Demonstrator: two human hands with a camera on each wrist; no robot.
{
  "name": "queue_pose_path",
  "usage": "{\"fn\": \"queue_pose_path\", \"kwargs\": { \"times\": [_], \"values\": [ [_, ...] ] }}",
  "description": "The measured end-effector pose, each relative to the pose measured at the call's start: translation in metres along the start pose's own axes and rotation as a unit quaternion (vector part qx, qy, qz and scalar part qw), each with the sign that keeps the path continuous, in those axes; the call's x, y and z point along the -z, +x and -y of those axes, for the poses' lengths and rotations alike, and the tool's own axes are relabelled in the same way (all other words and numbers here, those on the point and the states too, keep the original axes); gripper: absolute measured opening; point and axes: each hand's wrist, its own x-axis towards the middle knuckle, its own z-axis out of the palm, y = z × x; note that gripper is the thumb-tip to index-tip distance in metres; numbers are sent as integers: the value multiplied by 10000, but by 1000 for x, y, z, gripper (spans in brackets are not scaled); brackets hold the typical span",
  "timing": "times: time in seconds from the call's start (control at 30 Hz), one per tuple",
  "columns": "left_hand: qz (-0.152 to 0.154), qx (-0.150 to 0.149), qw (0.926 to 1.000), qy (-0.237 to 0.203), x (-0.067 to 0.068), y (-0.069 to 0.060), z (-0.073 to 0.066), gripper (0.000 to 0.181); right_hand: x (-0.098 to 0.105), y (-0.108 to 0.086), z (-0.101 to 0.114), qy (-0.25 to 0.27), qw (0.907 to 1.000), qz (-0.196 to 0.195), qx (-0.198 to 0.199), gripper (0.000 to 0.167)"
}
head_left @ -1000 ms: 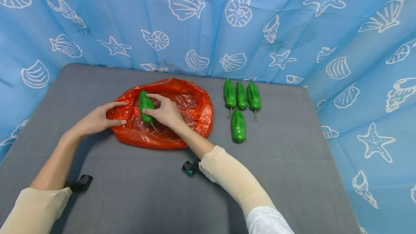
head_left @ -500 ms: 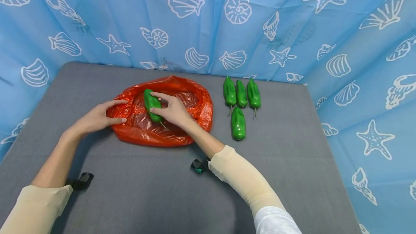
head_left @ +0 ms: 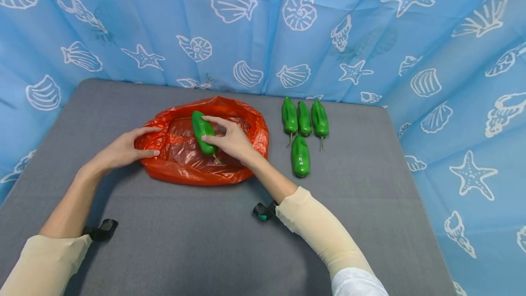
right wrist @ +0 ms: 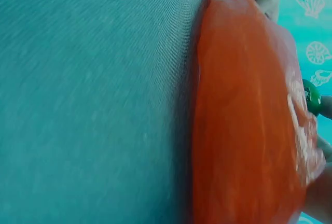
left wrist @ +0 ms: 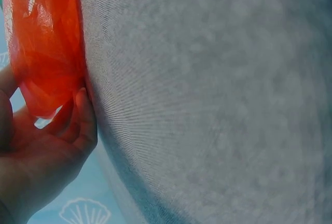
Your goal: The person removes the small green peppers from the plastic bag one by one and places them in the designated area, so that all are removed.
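My right hand (head_left: 236, 142) holds a green pepper (head_left: 201, 128) between thumb and fingers, above the opening of a red plastic bag (head_left: 185, 175). The pepper is tilted, its thin stem pointing toward the bag's front. Only a bit of the pepper (right wrist: 311, 98) shows past the bag in the right wrist view. At the bag's left end, my left hand (head_left: 118, 150) grips its side with thumb and fingers spread apart. The left wrist view has these fingers (left wrist: 83, 115) against the red plastic (left wrist: 46, 42). The bag lies wide open, its rim rolled outward.
Right of the bag, three green peppers lie side by side, the middle one (head_left: 304, 118) smaller. Another green pepper (head_left: 301, 156) lies in front of them. All rest on a grey cloth-covered table (head_left: 185, 241). A blue shell-print curtain (head_left: 263, 26) stands behind and to the right.
My right hand has moved right across the bag's opening, carrying the green pepper from near the left end toward the middle. The left hand stays put on the bag.
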Motion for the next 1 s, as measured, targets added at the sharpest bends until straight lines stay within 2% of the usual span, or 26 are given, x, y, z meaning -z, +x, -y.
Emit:
{"fn": "queue_pose_path", "kwargs": {
  "times": [0.23, 0.57, 0.77, 1.0],
  "values": [
    [21, 13, 10000, 48, 0, 1, 0, 78, 15, -5, -3, -97, 9999, -88, 83, 53],
    [-46, -118, 9999, 89, -2, 2, 4, 76, 34, -13, -6, -71, 9997, -201, 87, 53],
    [-47, -109, 9999, 57, -2, 0, 6, 75, 46, -18, -10, -221, 9992, -231, 255, 52],
    [-16, -74, 9999, 85, 1, 2, 3, 75, 60, -24, -10, -256, 9984, -460, 223, 51]
  ]
}}
